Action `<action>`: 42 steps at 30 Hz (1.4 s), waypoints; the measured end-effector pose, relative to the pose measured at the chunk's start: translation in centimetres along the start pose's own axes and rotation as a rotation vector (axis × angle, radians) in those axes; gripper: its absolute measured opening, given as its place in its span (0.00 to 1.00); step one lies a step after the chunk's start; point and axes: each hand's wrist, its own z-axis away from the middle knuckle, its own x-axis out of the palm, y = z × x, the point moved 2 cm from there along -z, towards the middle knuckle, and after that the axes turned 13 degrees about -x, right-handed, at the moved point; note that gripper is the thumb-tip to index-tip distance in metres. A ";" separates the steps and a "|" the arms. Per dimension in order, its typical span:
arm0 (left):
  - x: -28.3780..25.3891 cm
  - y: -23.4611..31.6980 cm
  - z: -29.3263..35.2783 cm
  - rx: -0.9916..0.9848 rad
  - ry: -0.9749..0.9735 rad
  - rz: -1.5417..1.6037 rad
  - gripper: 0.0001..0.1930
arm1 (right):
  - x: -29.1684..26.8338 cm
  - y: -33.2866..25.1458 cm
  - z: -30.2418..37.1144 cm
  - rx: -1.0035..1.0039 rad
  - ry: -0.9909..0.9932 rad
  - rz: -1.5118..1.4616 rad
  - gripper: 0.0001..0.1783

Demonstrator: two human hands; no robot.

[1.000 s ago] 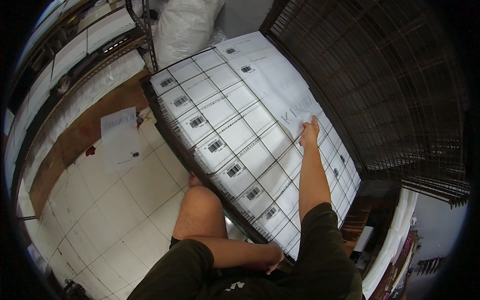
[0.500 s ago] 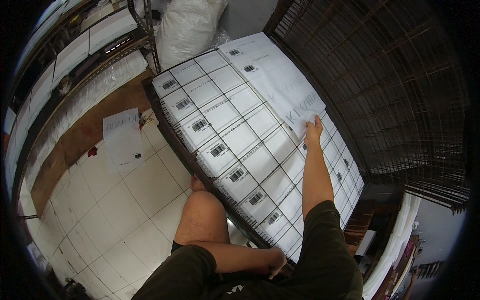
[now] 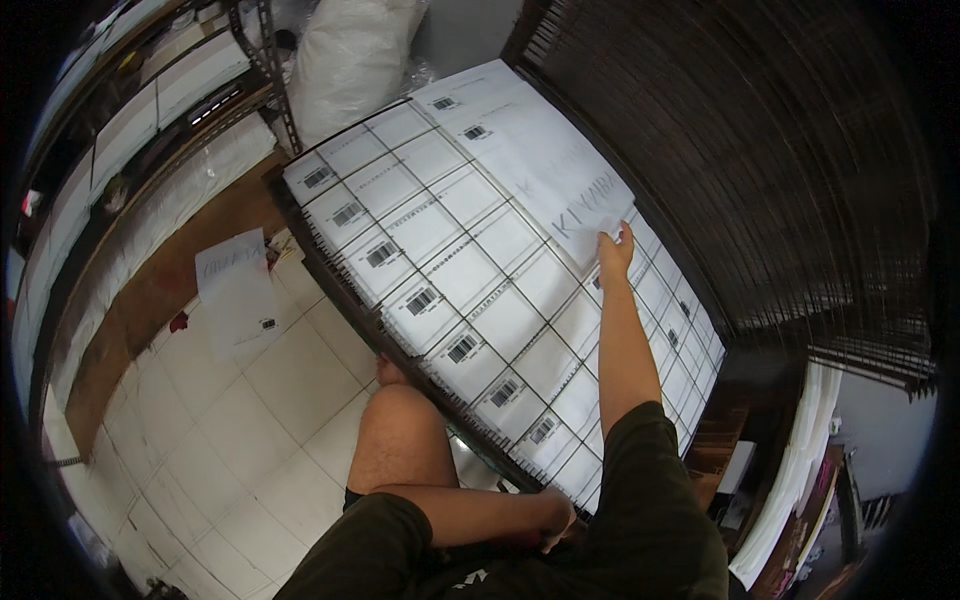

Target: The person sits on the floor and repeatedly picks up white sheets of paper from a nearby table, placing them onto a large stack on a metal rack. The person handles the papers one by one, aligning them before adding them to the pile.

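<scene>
A white, slightly translucent printed sheet with dark lettering lies over other sheets on the far half of a flat rack under a wire grid. My right hand reaches across to its near edge. The thumb and fingers stand apart and touch that edge; whether they press or hold it is hard to see. Beneath the grid, rows of white barcoded sheets cover the rack. My left hand rests low by my lap at the rack's near edge, its fingers curled and partly hidden.
A tilted stack of dark wire-mesh frames rises along the right. On the tiled floor at left lies a loose printed sheet. Metal shelving and a big white sack stand behind. My bent knee is beside the rack.
The view has turned slightly, so the rack sits further left. My right hand stays at the sheet's near edge, and the sheet there looks flatter. My left hand has not moved.
</scene>
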 end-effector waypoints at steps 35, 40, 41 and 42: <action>2.3 1.7 -1.1 0.000 0.085 -0.158 0.41 | -75.0 -11.4 22.3 -0.164 1.682 -0.496 0.37; 3.1 1.0 -1.2 0.023 0.106 -0.175 0.42 | -73.6 -13.7 22.9 -0.171 1.372 0.842 0.20; 3.2 0.9 -1.2 0.017 0.116 -0.172 0.42 | -73.8 -14.5 23.0 0.044 1.055 1.127 0.27; 3.2 0.8 -1.1 0.005 0.109 -0.176 0.42 | -73.5 -14.1 23.2 0.188 0.894 1.294 0.31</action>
